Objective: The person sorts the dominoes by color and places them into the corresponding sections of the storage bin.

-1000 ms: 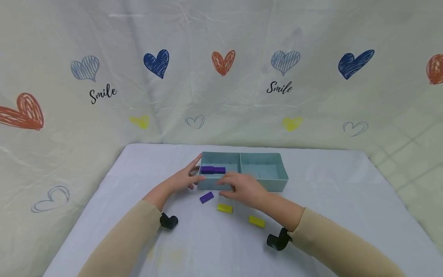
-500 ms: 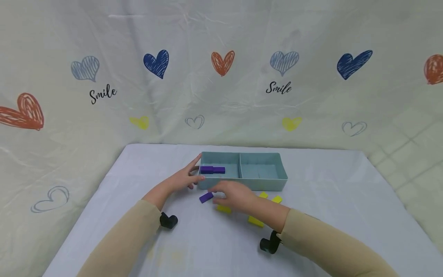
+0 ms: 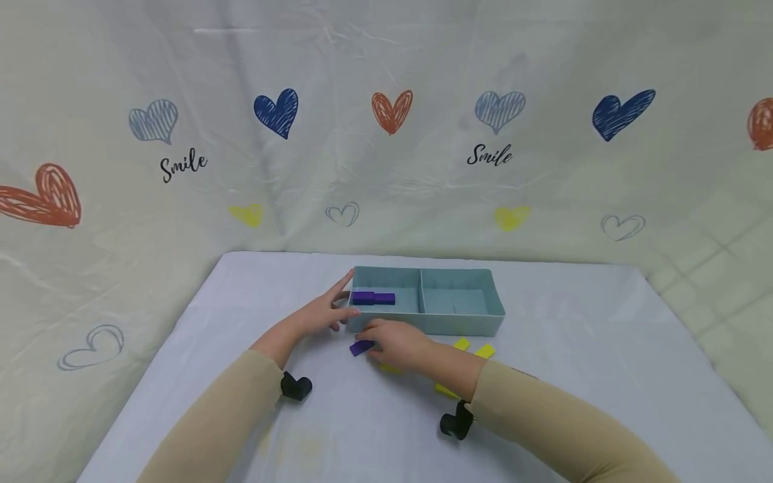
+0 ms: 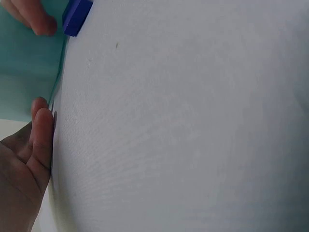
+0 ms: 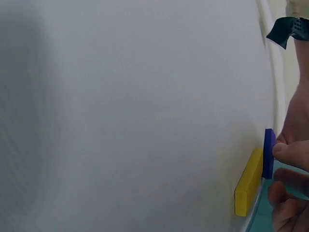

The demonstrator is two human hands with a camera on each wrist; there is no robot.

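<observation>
A teal two-compartment box (image 3: 461, 325) stands on the table. My left hand (image 3: 317, 314) rests against its left end, fingers spread, thumb at the front corner. Purple blocks (image 3: 384, 299) lie in the left compartment. In front of the box lies another purple block (image 3: 359, 348). My right hand (image 3: 398, 343) is right over that block's right end, its thumb and fingers on either side. In the left wrist view, a fingertip (image 4: 44, 24) of it shows apart from the purple block (image 4: 76, 18). In the right wrist view, the thumb (image 5: 292, 152) overlaps the block's edge.
Several yellow blocks (image 3: 485, 351) lie on the white-covered table (image 3: 362, 429), some partly hidden under the right hand and forearm. One yellow block (image 5: 248, 186) shows close to the purple one in the right wrist view. A heart-printed backdrop (image 3: 386, 181) hangs behind the table.
My right hand has come down and left from the box's front wall to the loose purple block, baring more yellow blocks behind the forearm. The left hand has stayed at the box.
</observation>
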